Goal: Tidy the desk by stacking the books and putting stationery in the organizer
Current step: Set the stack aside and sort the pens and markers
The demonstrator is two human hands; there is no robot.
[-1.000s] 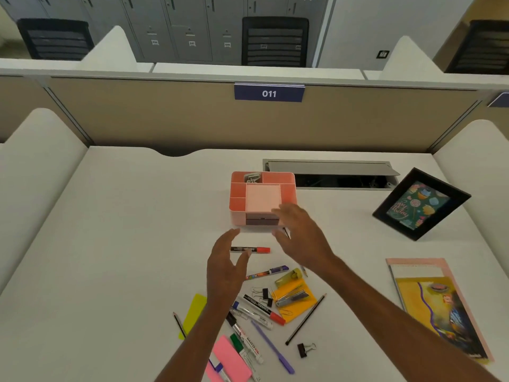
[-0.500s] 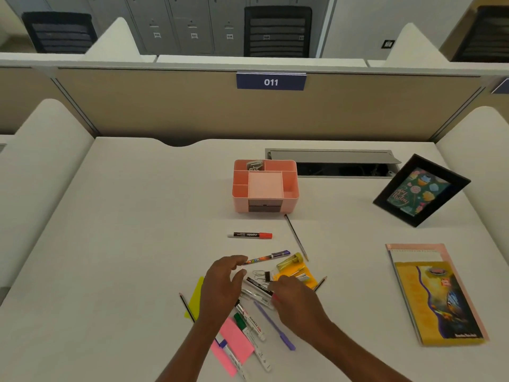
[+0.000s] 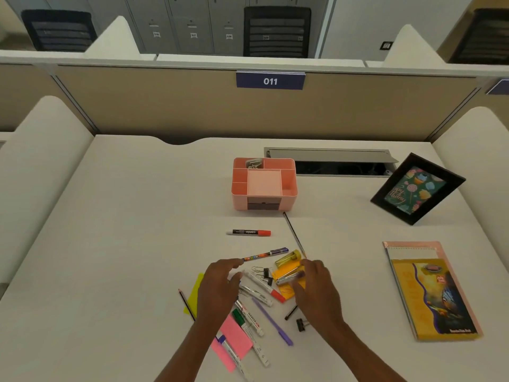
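A pink organizer point(image 3: 291, 164) stands mid-desk with binder clips in its back left compartment. In front of it lie a red-capped marker point(image 3: 249, 232), a pencil point(image 3: 294, 235) and a patterned pen point(image 3: 265, 254). Closer to me is a pile of markers point(image 3: 259, 295), a purple pen point(image 3: 272, 322), pink sticky notes point(image 3: 235, 337), orange notes and a silver stapler point(image 3: 287, 277). My left hand point(image 3: 217, 289) hovers over the pile's left side, fingers loosely spread. My right hand point(image 3: 316, 292) rests over the orange notes, thumb touching the stapler. Stacked books point(image 3: 432, 292) lie at the right.
A black photo frame point(image 3: 417, 188) leans at the back right. An open cable tray point(image 3: 330, 161) runs behind the organizer. A yellow note point(image 3: 194, 296), a pencil point(image 3: 186, 304) and a loose binder clip point(image 3: 300, 324) edge the pile. Padded dividers wall the desk.
Both hands drew back from the organizer to the stationery pile. Since half a second ago my right hand has slid forward onto the orange notes and stapler.
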